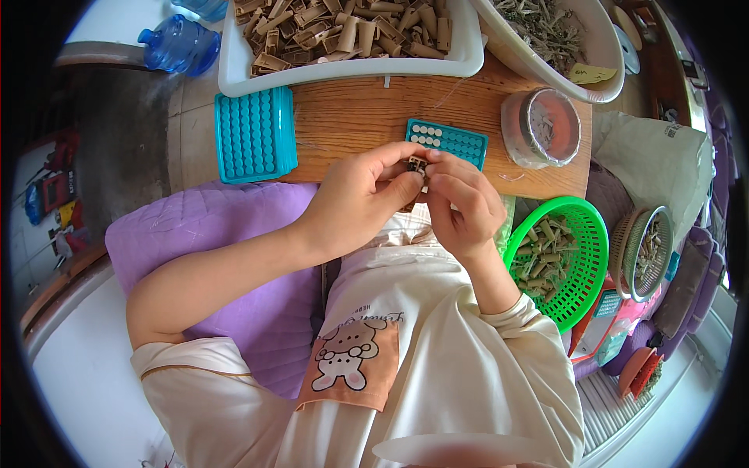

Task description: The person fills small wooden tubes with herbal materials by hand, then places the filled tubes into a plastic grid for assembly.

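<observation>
1. Head view, far left: a blue water jug (181, 45) lies on its side, with another blue vessel beside it cut off by the upper edge.
2. Next come stacked teal trays (253, 134) at the left end of the wooden table (351, 109).
3. The left hand (355, 204) is narrowed to a pinch, thumb and fingers on a small brown part (417, 164) held above the person's lap, at the table's near edge.
4. That part looks light and stiff, probably hard plastic; its dark inner pieces may be delicate. The outer side walls seem the safest hold, clear of the open top.
5. Fingers cover most of it, so its full shape and the dark details cannot be made out.
6. The right hand (468, 204) is closed on its right side, fingertips bunched; whether they also pinch something tiny is hidden.
7. Just beyond, a teal tray (468, 144) bears white discs (425, 135), its near edge partly covered by the hands.
8. Farther right stands a green basket (598, 249) of similar tan pieces.
</observation>
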The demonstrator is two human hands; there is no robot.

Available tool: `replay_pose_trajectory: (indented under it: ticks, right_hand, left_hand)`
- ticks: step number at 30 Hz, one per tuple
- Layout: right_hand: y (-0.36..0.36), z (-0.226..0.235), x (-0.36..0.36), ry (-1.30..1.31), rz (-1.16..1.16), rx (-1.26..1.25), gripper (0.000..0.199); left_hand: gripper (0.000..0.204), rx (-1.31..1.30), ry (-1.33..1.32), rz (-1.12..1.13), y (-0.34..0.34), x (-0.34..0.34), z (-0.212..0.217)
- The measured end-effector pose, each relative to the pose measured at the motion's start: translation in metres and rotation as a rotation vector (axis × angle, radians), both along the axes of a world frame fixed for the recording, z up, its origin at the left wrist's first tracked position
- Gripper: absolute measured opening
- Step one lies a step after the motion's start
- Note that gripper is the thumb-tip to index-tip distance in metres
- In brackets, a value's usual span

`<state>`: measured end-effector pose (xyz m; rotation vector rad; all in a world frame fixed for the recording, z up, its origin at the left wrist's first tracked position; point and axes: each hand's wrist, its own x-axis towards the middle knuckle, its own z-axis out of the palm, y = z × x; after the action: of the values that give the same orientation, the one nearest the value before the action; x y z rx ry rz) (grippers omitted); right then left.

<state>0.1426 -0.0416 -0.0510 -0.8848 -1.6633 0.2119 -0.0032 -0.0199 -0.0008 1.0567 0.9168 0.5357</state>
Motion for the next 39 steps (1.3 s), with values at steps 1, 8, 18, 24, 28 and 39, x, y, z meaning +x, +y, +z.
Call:
replay_pose_trajectory:
  ticks: [1, 8, 18, 24, 28, 39]
  right_hand:
    - [0.001, 0.0, 0.002, -0.001, 0.0, -0.002, 0.024]
    - [0.011, -0.022, 0.029, 0.14, -0.125, -0.487, 0.019]
    - [0.03, -0.09, 0.05, -0.509, -0.17, -0.526, 0.02]
    - [0.025, -0.078, 0.047, -0.322, -0.268, -0.542, 0.017]
    - [0.007, -0.014, 0.026, 0.164, -0.276, -0.583, 0.018]
    - [-0.007, 0.011, -0.003, 0.049, -0.052, -0.267, 0.023]
  left_hand:
    - [0.026, -0.002, -0.001, 0.0, 0.001, 0.0, -0.001]
    - [0.022, -0.195, -0.027, 0.056, 0.01, -0.002, 0.001]
    - [0.022, -0.225, -0.012, -0.013, 0.013, -0.005, -0.002]
    - [0.022, -0.213, -0.01, -0.012, 0.012, -0.004, 0.0]
    - [0.023, -0.042, 0.034, -0.048, 0.008, -0.003, -0.002]
    - [0.027, 0.149, 0.201, -0.081, 0.004, -0.004, -0.002]
